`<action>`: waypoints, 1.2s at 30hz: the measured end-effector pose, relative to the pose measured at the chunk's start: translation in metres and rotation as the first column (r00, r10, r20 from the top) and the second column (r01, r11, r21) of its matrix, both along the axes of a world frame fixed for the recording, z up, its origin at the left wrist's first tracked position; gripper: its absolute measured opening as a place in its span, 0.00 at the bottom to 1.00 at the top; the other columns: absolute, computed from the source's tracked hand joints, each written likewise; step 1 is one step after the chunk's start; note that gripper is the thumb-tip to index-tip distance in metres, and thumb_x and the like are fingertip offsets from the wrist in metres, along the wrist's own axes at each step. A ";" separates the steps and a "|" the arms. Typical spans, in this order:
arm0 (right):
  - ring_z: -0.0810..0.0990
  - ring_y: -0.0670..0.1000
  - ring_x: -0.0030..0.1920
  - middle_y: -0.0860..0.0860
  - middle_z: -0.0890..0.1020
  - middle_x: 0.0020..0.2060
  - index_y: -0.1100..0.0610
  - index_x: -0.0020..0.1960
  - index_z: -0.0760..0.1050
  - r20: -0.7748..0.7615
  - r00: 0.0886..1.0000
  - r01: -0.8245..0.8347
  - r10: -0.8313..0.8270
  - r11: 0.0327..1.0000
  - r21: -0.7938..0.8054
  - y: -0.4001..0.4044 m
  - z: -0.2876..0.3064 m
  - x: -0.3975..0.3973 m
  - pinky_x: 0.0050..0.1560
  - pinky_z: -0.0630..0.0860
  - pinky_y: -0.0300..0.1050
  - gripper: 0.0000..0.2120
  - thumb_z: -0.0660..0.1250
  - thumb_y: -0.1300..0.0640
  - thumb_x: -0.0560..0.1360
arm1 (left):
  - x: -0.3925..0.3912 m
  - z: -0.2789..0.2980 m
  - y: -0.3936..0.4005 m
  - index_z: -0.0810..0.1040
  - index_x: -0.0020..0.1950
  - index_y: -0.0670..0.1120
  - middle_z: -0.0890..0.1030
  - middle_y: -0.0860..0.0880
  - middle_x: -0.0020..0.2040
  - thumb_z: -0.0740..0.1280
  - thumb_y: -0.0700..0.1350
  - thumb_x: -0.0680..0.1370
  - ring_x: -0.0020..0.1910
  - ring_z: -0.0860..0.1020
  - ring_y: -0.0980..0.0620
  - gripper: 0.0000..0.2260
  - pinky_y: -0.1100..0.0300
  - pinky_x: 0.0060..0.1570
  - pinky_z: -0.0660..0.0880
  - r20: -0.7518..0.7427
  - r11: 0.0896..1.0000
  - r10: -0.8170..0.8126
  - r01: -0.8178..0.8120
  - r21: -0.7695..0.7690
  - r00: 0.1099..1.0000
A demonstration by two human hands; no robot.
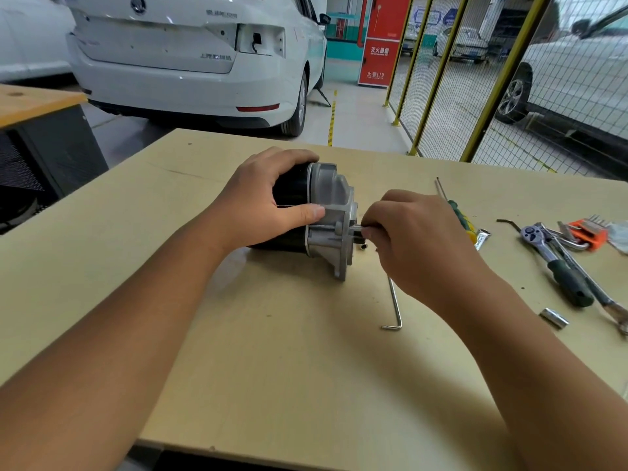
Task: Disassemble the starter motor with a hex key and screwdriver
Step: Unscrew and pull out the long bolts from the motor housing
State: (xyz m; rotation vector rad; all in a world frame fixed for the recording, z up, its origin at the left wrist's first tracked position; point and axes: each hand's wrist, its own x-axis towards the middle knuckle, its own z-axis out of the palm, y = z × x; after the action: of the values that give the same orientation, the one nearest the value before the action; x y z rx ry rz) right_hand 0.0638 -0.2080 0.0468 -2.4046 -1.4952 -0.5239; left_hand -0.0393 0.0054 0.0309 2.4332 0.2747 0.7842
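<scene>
the left hand (268, 202) is wrapping its fingers and thumb over the black body of the starter motor (316, 215), which is lying on its side on the desk (272, 351); it looks heavy, rigid and smooth, so gripping the barrel seems wise. at its aluminium end the right hand (414, 232) is pinching a small bolt (360, 227), with the hex key (394, 304) lying just beside.
</scene>
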 end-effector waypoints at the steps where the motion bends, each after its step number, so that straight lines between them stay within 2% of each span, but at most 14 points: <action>1: 0.78 0.55 0.48 0.48 0.81 0.46 0.51 0.52 0.82 0.036 0.999 0.021 -0.021 1.000 0.009 0.000 -0.001 -0.001 0.57 0.71 0.52 0.08 0.64 0.54 0.81 | 0.000 0.000 0.000 0.75 0.73 0.54 0.78 0.54 0.64 0.75 0.59 0.69 0.64 0.75 0.51 0.34 0.49 0.68 0.73 -0.002 1.000 -0.003 0.003 0.002 1.000; 5: 0.77 0.55 0.46 0.45 0.81 0.43 0.48 0.48 0.79 0.098 0.993 0.066 -0.068 0.997 0.029 0.000 -0.002 -0.003 0.58 0.65 0.53 0.02 0.69 0.51 0.79 | 0.000 0.000 0.001 0.75 0.74 0.54 0.78 0.53 0.64 0.75 0.60 0.68 0.65 0.75 0.51 0.35 0.48 0.68 0.73 -0.009 1.000 -0.004 0.004 0.009 1.000; 9: 0.75 0.55 0.38 0.46 0.79 0.38 0.47 0.46 0.71 0.051 0.997 0.054 -0.056 0.998 0.045 -0.001 -0.004 -0.001 0.56 0.65 0.51 0.06 0.67 0.52 0.80 | 0.000 0.001 0.000 0.74 0.74 0.54 0.78 0.53 0.64 0.76 0.60 0.68 0.65 0.75 0.51 0.35 0.47 0.67 0.74 -0.015 1.000 -0.006 0.006 0.009 1.000; 12: 0.78 0.56 0.42 0.47 0.79 0.39 0.48 0.51 0.77 -0.006 1.000 0.029 -0.029 0.999 0.034 -0.001 -0.002 -0.001 0.50 0.66 0.48 0.00 0.67 0.53 0.80 | -0.001 0.001 0.000 0.75 0.74 0.54 0.78 0.54 0.64 0.76 0.59 0.68 0.64 0.75 0.51 0.35 0.48 0.67 0.74 -0.011 1.000 -0.009 0.009 0.007 1.000; 15: 0.77 0.56 0.44 0.51 0.77 0.43 0.53 0.54 0.79 -0.090 0.996 -0.010 0.011 1.000 0.013 -0.001 -0.001 -0.002 0.47 0.75 0.52 0.06 0.64 0.55 0.82 | -0.001 0.001 -0.001 0.75 0.74 0.54 0.78 0.53 0.64 0.76 0.59 0.67 0.64 0.75 0.52 0.36 0.49 0.67 0.74 -0.009 1.000 -0.008 0.008 0.002 1.000; 18: 0.76 0.56 0.45 0.53 0.75 0.48 0.57 0.56 0.81 -0.123 0.992 -0.010 0.009 1.000 -0.004 0.000 -0.001 -0.002 0.47 0.77 0.54 0.11 0.60 0.56 0.83 | -0.001 0.002 -0.001 0.75 0.74 0.53 0.78 0.53 0.65 0.76 0.59 0.67 0.65 0.75 0.51 0.36 0.48 0.68 0.73 -0.004 1.000 -0.008 0.008 0.001 1.000; 21: 0.77 0.56 0.46 0.53 0.76 0.49 0.58 0.56 0.82 -0.115 0.993 -0.002 -0.001 1.000 -0.027 0.000 -0.001 -0.001 0.49 0.77 0.54 0.12 0.61 0.56 0.83 | -0.001 0.002 -0.001 0.75 0.73 0.53 0.78 0.53 0.64 0.76 0.59 0.66 0.65 0.75 0.51 0.36 0.48 0.68 0.73 -0.001 1.000 -0.009 0.009 0.004 1.000; 25: 0.79 0.55 0.47 0.46 0.77 0.48 0.50 0.52 0.82 0.035 0.999 0.040 -0.039 0.999 -0.025 -0.002 0.000 0.000 0.57 0.69 0.53 0.08 0.63 0.53 0.82 | -0.001 0.002 -0.001 0.75 0.74 0.53 0.78 0.53 0.65 0.77 0.59 0.66 0.65 0.75 0.51 0.37 0.47 0.68 0.73 -0.004 1.000 -0.012 0.012 -0.001 1.000; 29: 0.78 0.55 0.49 0.45 0.78 0.48 0.48 0.50 0.81 0.046 0.998 0.052 -0.051 0.999 -0.007 -0.001 -0.002 0.001 0.57 0.66 0.57 0.04 0.68 0.50 0.79 | -0.002 0.002 0.000 0.75 0.74 0.54 0.77 0.53 0.65 0.77 0.59 0.66 0.65 0.75 0.51 0.37 0.47 0.68 0.73 -0.013 1.000 -0.020 0.020 -0.005 1.000; 33: 0.78 0.55 0.47 0.45 0.78 0.48 0.49 0.50 0.79 0.022 0.999 0.033 -0.033 0.999 0.003 0.001 -0.004 0.003 0.57 0.69 0.56 0.04 0.69 0.50 0.79 | -0.001 0.001 0.000 0.74 0.74 0.54 0.77 0.53 0.65 0.76 0.60 0.67 0.65 0.75 0.51 0.36 0.48 0.68 0.73 -0.015 1.000 -0.016 0.016 0.001 1.000; 36: 0.78 0.56 0.46 0.48 0.79 0.46 0.52 0.50 0.79 -0.047 0.999 -0.023 0.024 1.000 0.017 0.001 -0.003 0.005 0.52 0.76 0.55 0.03 0.71 0.54 0.78 | -0.001 0.001 0.000 0.75 0.74 0.54 0.77 0.53 0.65 0.74 0.59 0.70 0.65 0.75 0.51 0.33 0.47 0.68 0.73 -0.007 1.000 -0.007 0.007 -0.001 1.000</action>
State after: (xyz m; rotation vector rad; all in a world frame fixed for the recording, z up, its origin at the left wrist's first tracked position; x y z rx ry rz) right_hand 0.0689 -0.2070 0.0443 -2.3673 -1.4912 -0.4690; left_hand -0.0398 0.0056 0.0315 2.4353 0.2694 0.7731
